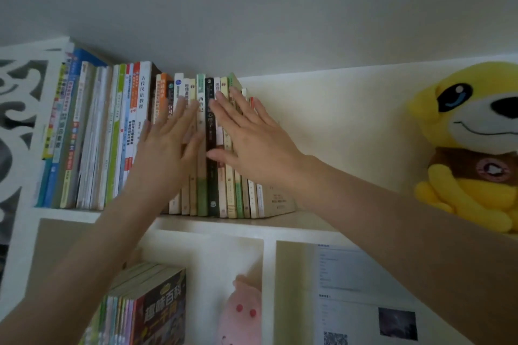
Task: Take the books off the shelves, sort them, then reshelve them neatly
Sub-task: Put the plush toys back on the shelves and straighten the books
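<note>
I log, top shelf (224,223): books (92,134) upright in a row. Left grip (165,145) released, flat against spines; right grip (252,134) likewise, just beside. Legible: white spine (142,92) "古代汉语教程"; black spine (212,190) "心理学". Lower compartment: cover (165,307) "趣味百科".

Behind the left hand (165,148) and right hand (252,134): middle spines of the upper-shelf books (92,134), with titles there covered. Cut off at the right edge: yellow plush toy (471,131), minus one side. Cropped by the bottom edge: pink plush (241,314), lower row of books (159,308) and printed sheet (350,274), with print too small to read. Lost past the left edge: most of the carved white panel (16,120). Too blurred to read: thin spines at far left.
</note>
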Demonstrator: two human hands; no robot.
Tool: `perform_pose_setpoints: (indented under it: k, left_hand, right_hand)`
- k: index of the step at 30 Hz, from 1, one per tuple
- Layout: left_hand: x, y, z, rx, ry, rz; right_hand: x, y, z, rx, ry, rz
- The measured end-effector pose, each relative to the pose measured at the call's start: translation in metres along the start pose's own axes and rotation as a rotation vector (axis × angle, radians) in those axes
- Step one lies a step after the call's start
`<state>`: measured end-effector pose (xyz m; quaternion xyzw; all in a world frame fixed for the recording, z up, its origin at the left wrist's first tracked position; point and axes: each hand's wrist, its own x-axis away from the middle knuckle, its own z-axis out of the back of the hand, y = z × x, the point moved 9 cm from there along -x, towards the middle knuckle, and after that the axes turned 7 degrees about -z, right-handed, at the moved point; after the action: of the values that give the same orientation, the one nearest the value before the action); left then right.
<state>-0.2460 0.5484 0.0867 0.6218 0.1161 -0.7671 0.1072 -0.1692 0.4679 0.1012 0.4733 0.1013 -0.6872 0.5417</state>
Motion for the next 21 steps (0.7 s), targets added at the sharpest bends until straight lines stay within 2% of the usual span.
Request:
perform_pose_setpoints:
  k: [3, 6, 11, 15, 21]
  left_hand:
    - [-0.012, -0.031, -0.006, -0.055, -0.086, 0.122]
    - [-0.016, -0.038, -0.014, -0.053, -0.108, 0.115]
    - [-0.014, -0.039, -0.021, -0.059, 0.024, 0.087]
    - [-0.011, -0.041, -0.016, -0.034, 0.097, 0.103]
    - [0.004, -0.049, 0.014, 0.128, 0.039, 0.145]
  right_hand:
    - [-0.018, 0.001, 0.003, 0.029, -0.005, -0.035]
    - [-0.025, 0.004, -0.004, 0.122, 0.016, -0.045]
    - [-0.027, 0.0, -0.001, 0.129, 0.114, -0.028]
    - [-0.024, 0.001, -0.01, 0.088, 0.12, -0.025]
    - [-0.011, -0.009, -0.02, -0.24, -0.034, -0.06]
